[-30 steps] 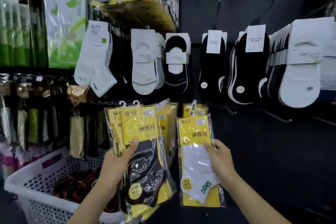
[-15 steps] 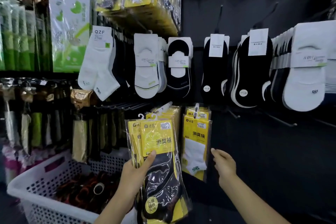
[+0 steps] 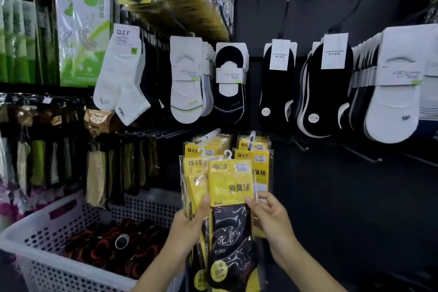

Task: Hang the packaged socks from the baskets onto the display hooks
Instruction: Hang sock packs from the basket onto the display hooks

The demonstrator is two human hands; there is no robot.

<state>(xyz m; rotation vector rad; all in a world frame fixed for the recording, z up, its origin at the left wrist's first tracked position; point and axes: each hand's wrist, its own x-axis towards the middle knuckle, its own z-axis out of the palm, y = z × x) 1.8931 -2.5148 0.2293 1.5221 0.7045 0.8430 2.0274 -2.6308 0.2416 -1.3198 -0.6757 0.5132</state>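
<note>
Held up a stack of yellow-carded sock packs (image 3: 228, 185) before the display hooks (image 3: 252, 137).
Gripped the stack at its left edge with the left hand (image 3: 187, 225), thumb laid across the front; pinched the right edge of the front black-sock pack (image 3: 231, 239) between thumb and fingers of the right hand (image 3: 270, 218). Held all this close in front of matching hung packs (image 3: 257, 153), just right of a white perforated basket (image 3: 59, 218) of dark bundled goods (image 3: 111, 246).
</note>
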